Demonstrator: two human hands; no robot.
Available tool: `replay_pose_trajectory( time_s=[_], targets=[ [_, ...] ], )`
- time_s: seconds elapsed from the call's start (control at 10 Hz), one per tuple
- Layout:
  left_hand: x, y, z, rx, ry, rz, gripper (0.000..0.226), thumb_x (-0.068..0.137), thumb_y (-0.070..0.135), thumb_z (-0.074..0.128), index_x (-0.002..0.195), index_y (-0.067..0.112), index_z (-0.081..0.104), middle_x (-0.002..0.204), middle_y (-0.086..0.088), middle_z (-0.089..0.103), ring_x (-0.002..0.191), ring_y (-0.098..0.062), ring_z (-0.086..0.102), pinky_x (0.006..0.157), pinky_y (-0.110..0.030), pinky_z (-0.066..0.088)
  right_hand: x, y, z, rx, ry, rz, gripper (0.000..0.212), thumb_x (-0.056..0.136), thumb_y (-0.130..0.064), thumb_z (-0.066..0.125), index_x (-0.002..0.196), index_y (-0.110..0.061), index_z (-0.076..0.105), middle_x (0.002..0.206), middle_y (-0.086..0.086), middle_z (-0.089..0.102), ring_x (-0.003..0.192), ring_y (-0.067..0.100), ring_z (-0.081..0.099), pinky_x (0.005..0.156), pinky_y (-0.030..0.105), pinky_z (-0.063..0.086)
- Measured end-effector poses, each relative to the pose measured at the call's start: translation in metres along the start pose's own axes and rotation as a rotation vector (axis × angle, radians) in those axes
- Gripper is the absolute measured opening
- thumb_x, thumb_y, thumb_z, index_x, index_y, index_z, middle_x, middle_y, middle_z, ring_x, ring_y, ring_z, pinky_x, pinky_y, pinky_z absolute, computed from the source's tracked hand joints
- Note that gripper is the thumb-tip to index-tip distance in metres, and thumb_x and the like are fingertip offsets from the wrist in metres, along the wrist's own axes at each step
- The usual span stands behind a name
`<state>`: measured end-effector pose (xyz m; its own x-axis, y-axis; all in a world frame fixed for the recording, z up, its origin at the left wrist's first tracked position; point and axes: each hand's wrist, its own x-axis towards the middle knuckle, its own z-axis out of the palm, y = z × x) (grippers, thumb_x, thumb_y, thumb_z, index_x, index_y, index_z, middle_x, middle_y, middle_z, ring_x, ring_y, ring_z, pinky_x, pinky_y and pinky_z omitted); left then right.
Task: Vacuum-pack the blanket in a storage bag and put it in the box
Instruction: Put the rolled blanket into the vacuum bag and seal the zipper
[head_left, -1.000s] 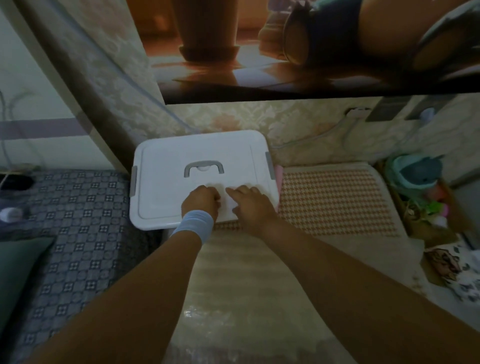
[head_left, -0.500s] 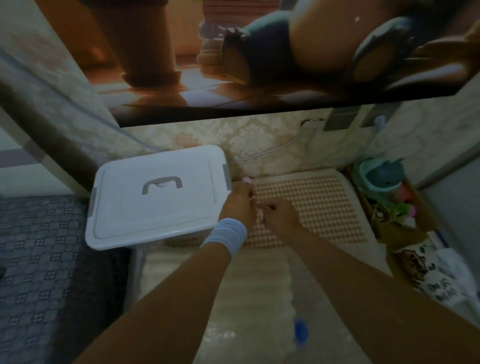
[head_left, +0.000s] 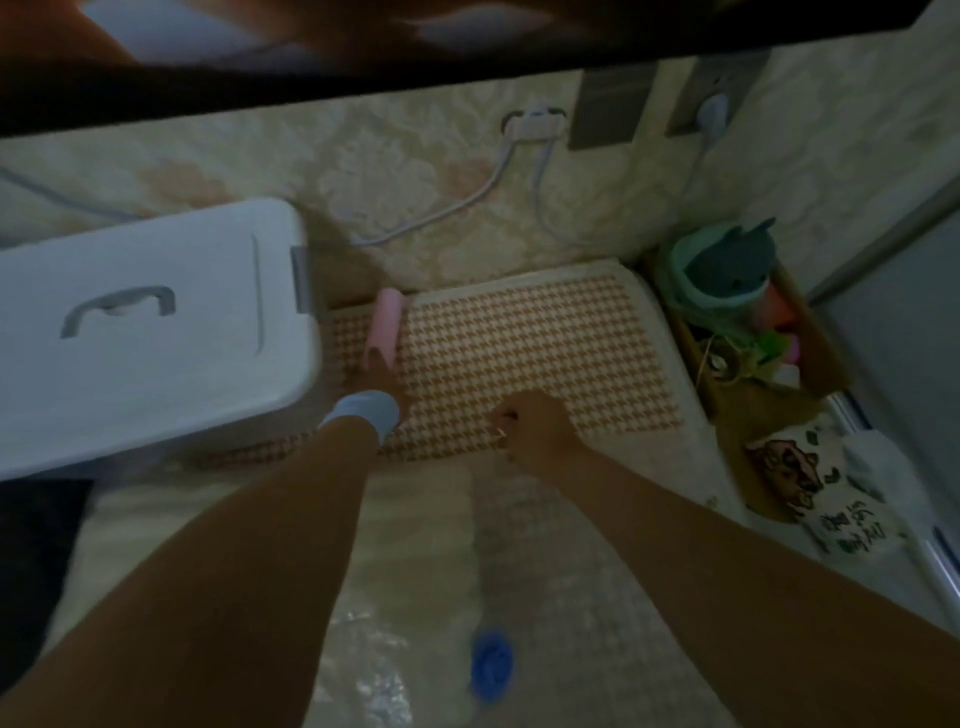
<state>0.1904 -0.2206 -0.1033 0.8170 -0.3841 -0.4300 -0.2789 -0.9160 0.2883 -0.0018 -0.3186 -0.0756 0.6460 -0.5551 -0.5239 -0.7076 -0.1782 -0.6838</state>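
Note:
The white lidded box (head_left: 156, 332) with a grey handle stands at the left. In front of me lies the clear storage bag (head_left: 415, 597) with the pale blanket inside and a blue valve (head_left: 491, 665) on top. A pink cylinder (head_left: 385, 322) lies on a houndstooth pillow (head_left: 545, 343) just right of the box. My left hand (head_left: 371, 384), with a light blue wristband, grips the cylinder's near end. My right hand (head_left: 530, 421) rests on the pillow's near edge with its fingers curled in; I cannot make out anything in it.
A basket (head_left: 753, 374) with a shark plush and small items sits at the right by the wall. White cables (head_left: 467, 202) hang from wall sockets behind the pillow. A printed bag (head_left: 831, 499) lies on the floor at the right. A dark frame edge runs overhead.
Both hands left the box lid and moved right. The left hand reached the pink cylinder beside the box; the right hand drew apart from it onto the pillow. My view swung right and down.

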Motion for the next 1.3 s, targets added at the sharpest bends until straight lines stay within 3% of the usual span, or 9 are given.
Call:
replay_pose_trajectory(
  time_s=[0.1,0.3,0.5,0.6,0.8,0.9,1.0,1.1,1.3],
  targets=[
    [-0.006,0.0,-0.003,-0.039,0.0,-0.018,0.101,0.073,0.021,0.081,0.15,0.004,0.016,0.146,-0.024,0.035,0.13,-0.04,0.04,0.106,-0.045,0.035,0.003,0.002,0.004,0.016,-0.003,-0.024,0.032,0.097,-0.008,0.05,0.129,-0.008,0.057,0.117,0.014,0.065,0.105,0.031,0.064,0.089,0.037,0.054],
    [-0.032,0.03,-0.009,-0.139,-0.001,0.044,0.076,0.087,0.026,0.065,0.148,0.009,0.024,0.144,-0.021,0.04,0.127,-0.037,0.045,0.1,-0.04,0.042,-0.009,-0.002,0.004,0.204,0.102,-0.044,0.025,0.1,-0.009,0.045,0.119,-0.013,0.061,0.09,0.004,0.059,0.071,0.019,0.057,0.057,0.027,0.047],
    [-0.106,0.089,-0.04,-0.545,-0.114,0.29,0.072,0.086,0.014,0.065,0.147,0.02,0.027,0.131,-0.01,0.051,0.11,-0.028,0.056,0.083,-0.032,0.05,-0.047,-0.034,-0.031,0.307,0.216,-0.041,0.038,0.096,-0.051,0.05,0.098,-0.018,0.07,0.084,-0.004,0.066,0.079,0.017,0.062,0.07,0.032,0.048],
    [-0.15,0.105,-0.044,-0.637,-0.298,0.362,0.065,0.086,0.014,0.064,0.142,0.028,0.034,0.123,-0.009,0.059,0.097,-0.027,0.064,0.079,-0.043,0.058,-0.074,-0.032,-0.051,0.417,0.237,0.06,0.051,0.089,-0.057,0.057,0.115,-0.015,0.069,0.101,0.005,0.072,0.09,0.022,0.069,0.083,0.042,0.058],
    [-0.218,0.124,-0.021,-0.276,-0.53,0.546,0.08,0.086,0.03,0.068,0.151,0.026,0.023,0.145,-0.008,0.042,0.124,-0.024,0.05,0.1,-0.034,0.045,-0.14,0.029,-0.082,0.39,0.303,0.262,0.053,0.091,-0.057,0.056,0.121,-0.014,0.062,0.103,0.01,0.069,0.088,0.027,0.069,0.08,0.043,0.06],
    [-0.247,0.132,0.01,0.146,-0.409,0.647,0.066,0.094,0.042,0.053,0.151,0.026,0.024,0.156,-0.007,0.023,0.141,-0.028,0.027,0.114,-0.039,0.027,-0.172,0.082,-0.095,0.262,0.327,0.339,0.052,0.094,-0.054,0.053,0.121,-0.01,0.058,0.103,0.011,0.066,0.094,0.032,0.067,0.089,0.049,0.055],
    [-0.277,0.133,0.05,0.508,-0.345,0.671,0.059,0.094,0.052,0.044,0.148,0.031,0.029,0.158,-0.008,0.016,0.145,-0.032,0.013,0.116,-0.052,0.014,-0.198,0.137,-0.099,0.243,0.352,0.365,0.05,0.096,-0.045,0.056,0.121,-0.003,0.057,0.095,0.009,0.06,0.085,0.028,0.063,0.076,0.04,0.054],
    [-0.297,0.124,0.09,0.915,-0.384,0.652,0.09,0.08,0.079,0.04,0.153,0.036,0.01,0.161,-0.008,-0.008,0.146,-0.036,-0.009,0.108,-0.07,-0.007,-0.215,0.182,-0.091,0.208,0.304,0.372,0.049,0.097,-0.044,0.055,0.126,-0.004,0.055,0.113,0.012,0.06,0.099,0.028,0.059,0.086,0.039,0.05],
    [-0.303,0.107,0.175,0.793,-0.482,0.564,0.116,0.066,0.082,0.055,0.148,0.042,-0.017,0.156,-0.003,-0.031,0.137,-0.048,-0.029,0.102,-0.077,-0.007,-0.233,0.258,-0.054,0.121,0.216,0.39,0.052,0.097,-0.053,0.05,0.128,-0.011,0.054,0.121,0.01,0.061,0.108,0.028,0.06,0.09,0.036,0.048]
  ],
)
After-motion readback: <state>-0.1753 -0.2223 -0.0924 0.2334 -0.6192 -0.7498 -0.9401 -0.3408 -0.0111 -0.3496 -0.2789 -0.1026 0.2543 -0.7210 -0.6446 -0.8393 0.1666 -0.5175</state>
